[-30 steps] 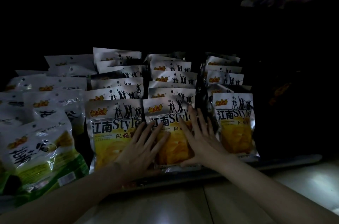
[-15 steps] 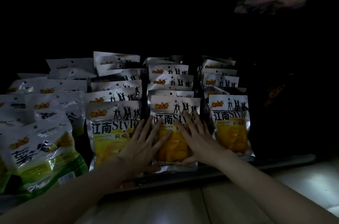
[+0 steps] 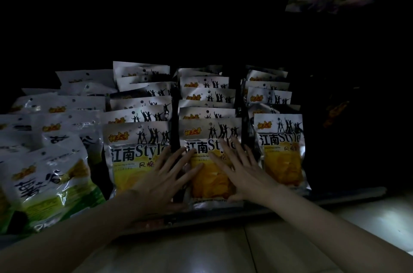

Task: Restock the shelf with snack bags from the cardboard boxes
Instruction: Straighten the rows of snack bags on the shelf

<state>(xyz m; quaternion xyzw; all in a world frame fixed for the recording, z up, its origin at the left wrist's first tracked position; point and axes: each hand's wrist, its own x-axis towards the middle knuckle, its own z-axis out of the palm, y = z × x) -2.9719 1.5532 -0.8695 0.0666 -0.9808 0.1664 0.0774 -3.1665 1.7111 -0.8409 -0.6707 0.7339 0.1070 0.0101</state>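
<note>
On snack bag (image 3: 210,161): both flat hands (image 3: 243,172).

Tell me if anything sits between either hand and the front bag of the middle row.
Nothing visible does. The left hand and right hand both lie flat on the middle front bag with straight fingers, in direct contact.

Glossy silver foil-look snack bags (image 3: 210,156) with shiny crinkled plastic faces, glossy white-and-green plastic bags (image 3: 51,181) at left catching glare, smooth polished floor tiles (image 3: 279,248) nearest with soft reflections, dark matt shelf edge (image 3: 335,196)
</note>
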